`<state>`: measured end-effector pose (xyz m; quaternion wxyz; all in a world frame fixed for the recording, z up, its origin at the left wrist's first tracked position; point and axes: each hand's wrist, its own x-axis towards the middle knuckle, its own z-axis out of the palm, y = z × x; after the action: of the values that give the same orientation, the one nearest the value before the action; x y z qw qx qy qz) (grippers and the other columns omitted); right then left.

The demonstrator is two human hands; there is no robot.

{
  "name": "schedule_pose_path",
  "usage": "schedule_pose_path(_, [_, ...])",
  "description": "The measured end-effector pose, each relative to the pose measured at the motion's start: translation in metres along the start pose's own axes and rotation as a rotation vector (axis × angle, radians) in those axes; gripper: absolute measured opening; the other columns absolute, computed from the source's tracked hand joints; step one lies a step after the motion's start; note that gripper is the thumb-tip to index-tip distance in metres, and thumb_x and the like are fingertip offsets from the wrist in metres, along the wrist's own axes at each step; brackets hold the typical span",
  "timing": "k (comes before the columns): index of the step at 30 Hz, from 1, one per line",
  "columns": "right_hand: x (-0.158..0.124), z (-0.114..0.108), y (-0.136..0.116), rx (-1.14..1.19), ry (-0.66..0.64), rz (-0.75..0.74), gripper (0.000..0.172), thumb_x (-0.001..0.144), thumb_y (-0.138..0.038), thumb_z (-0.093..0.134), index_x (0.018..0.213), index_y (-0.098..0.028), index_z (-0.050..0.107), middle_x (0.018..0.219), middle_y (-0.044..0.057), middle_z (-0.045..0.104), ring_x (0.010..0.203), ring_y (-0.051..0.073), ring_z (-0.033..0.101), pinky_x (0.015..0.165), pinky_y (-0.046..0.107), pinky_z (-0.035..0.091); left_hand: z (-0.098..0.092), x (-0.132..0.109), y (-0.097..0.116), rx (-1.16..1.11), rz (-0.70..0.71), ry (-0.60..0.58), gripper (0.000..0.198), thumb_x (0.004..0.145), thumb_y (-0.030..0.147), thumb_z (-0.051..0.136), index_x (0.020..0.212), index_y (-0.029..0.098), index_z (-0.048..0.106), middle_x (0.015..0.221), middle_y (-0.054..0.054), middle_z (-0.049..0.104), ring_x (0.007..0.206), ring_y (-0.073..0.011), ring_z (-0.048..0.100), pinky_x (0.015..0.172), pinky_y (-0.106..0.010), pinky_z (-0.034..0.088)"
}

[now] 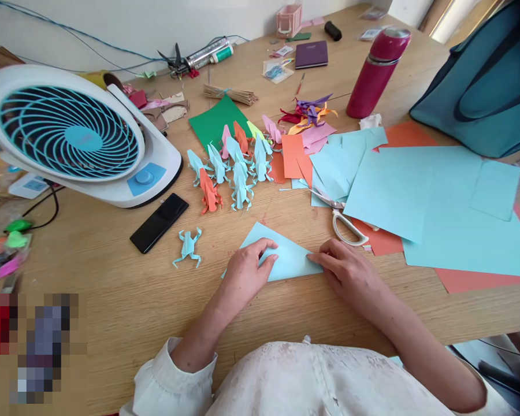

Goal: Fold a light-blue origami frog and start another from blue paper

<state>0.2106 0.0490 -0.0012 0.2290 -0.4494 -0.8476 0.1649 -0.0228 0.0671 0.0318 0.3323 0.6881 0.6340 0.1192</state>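
Note:
A light blue paper (pixel 286 254) folded into a triangle lies on the wooden table (pixel 112 289) in front of me. My left hand (pixel 247 271) rests on its left part, fingers curled and pressing it flat. My right hand (pixel 346 268) pinches the triangle's right corner. A folded light blue paper frog (pixel 188 245) sits alone just left of the paper. Behind it stands a group of several blue, orange and pink paper frogs (pixel 234 167).
A white and blue desk fan (pixel 73 136) stands at the left, a black phone (pixel 159 222) beside it. Scissors (pixel 344 222) lie by the sheets of blue and orange paper (pixel 437 202) at the right. A red bottle (pixel 377 72) and a teal bag (pixel 485 86) stand behind.

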Motion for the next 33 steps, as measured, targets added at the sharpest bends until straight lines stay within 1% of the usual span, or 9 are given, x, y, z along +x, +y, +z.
schedule_pose_path(3, [0.0, 0.0, 0.001, -0.012, -0.026, -0.005, 0.036, 0.088, 0.002, 0.043, 0.11, -0.015, 0.065, 0.09, 0.008, 0.057, 0.08, 0.02, 0.054, 0.068, 0.033, 0.043, 0.001, 0.002, -0.002, -0.017, -0.005, 0.01, 0.021, 0.087, 0.025, 0.06, 0.106, 0.025, 0.071, 0.091, 0.001, 0.074, 0.074, -0.0149, 0.064, 0.072, -0.027, 0.046])
schedule_pose_path(8, [0.0, -0.001, 0.001, -0.052, -0.08, -0.004, 0.045, 0.088, 0.002, 0.04, 0.122, -0.021, 0.06, 0.093, 0.008, 0.055, 0.081, 0.02, 0.053, 0.07, 0.033, 0.042, 0.003, 0.004, -0.004, -0.064, 0.015, 0.03, 0.022, 0.089, 0.023, 0.057, 0.106, 0.024, 0.071, 0.106, 0.001, 0.075, 0.085, -0.0164, 0.068, 0.077, -0.028, 0.049])
schedule_pose_path(12, [0.001, -0.001, 0.0, -0.09, -0.112, -0.001, 0.047, 0.088, 0.001, 0.04, 0.124, -0.023, 0.06, 0.093, 0.008, 0.055, 0.081, 0.021, 0.052, 0.069, 0.034, 0.041, 0.002, 0.003, -0.003, -0.063, 0.031, 0.035, 0.023, 0.09, 0.023, 0.056, 0.106, 0.025, 0.072, 0.11, 0.0, 0.074, 0.094, -0.0183, 0.069, 0.082, -0.031, 0.052])
schedule_pose_path(17, [0.004, -0.001, 0.0, -0.13, -0.152, 0.004, 0.047, 0.089, -0.002, 0.042, 0.128, -0.022, 0.058, 0.094, 0.009, 0.055, 0.082, 0.022, 0.052, 0.07, 0.034, 0.042, 0.002, 0.004, -0.004, -0.042, 0.035, 0.026, 0.024, 0.09, 0.021, 0.056, 0.107, 0.024, 0.072, 0.109, -0.001, 0.075, 0.089, -0.0177, 0.07, 0.082, -0.031, 0.054])
schedule_pose_path(20, [0.005, -0.003, -0.001, -0.146, -0.175, 0.0, 0.045, 0.089, -0.002, 0.043, 0.127, -0.02, 0.059, 0.095, 0.01, 0.055, 0.084, 0.023, 0.053, 0.07, 0.035, 0.042, 0.002, 0.004, -0.007, -0.025, 0.066, 0.023, 0.024, 0.091, 0.022, 0.056, 0.11, 0.023, 0.07, 0.11, -0.002, 0.074, 0.092, -0.0178, 0.069, 0.085, -0.031, 0.053])
schedule_pose_path(24, [0.006, -0.004, -0.003, -0.158, -0.166, -0.004, 0.043, 0.089, -0.004, 0.044, 0.125, -0.02, 0.062, 0.094, 0.01, 0.056, 0.083, 0.022, 0.053, 0.068, 0.034, 0.041, 0.0, -0.003, -0.003, 0.118, 0.147, 0.043, 0.026, 0.094, 0.023, 0.052, 0.115, 0.022, 0.068, 0.114, -0.006, 0.069, 0.097, -0.0189, 0.065, 0.088, -0.034, 0.051])
schedule_pose_path(28, [0.007, -0.004, -0.002, -0.153, -0.142, -0.005, 0.044, 0.088, -0.003, 0.046, 0.124, -0.021, 0.063, 0.093, 0.009, 0.056, 0.083, 0.022, 0.053, 0.069, 0.033, 0.041, 0.005, -0.017, 0.015, 0.407, 0.32, 0.111, 0.026, 0.095, 0.025, 0.051, 0.116, 0.023, 0.066, 0.133, -0.009, 0.06, 0.118, -0.027, 0.056, 0.099, -0.047, 0.044])
schedule_pose_path(31, [0.008, -0.004, -0.002, -0.144, -0.122, -0.008, 0.044, 0.089, -0.005, 0.046, 0.126, -0.024, 0.063, 0.091, 0.008, 0.056, 0.079, 0.02, 0.052, 0.067, 0.032, 0.039, 0.018, -0.024, 0.026, 0.467, 0.501, 0.049, 0.03, 0.097, 0.025, 0.049, 0.124, 0.018, 0.059, 0.136, -0.011, 0.059, 0.126, -0.0257, 0.053, 0.106, -0.046, 0.04])
schedule_pose_path(33, [0.008, -0.004, -0.003, -0.136, -0.12, -0.006, 0.042, 0.091, -0.007, 0.047, 0.125, -0.024, 0.064, 0.089, 0.007, 0.055, 0.076, 0.02, 0.051, 0.065, 0.031, 0.039, 0.027, -0.024, 0.027, 0.474, 0.522, 0.028, 0.036, 0.096, 0.028, 0.051, 0.129, 0.014, 0.054, 0.136, -0.014, 0.059, 0.126, -0.025, 0.054, 0.107, -0.043, 0.04])
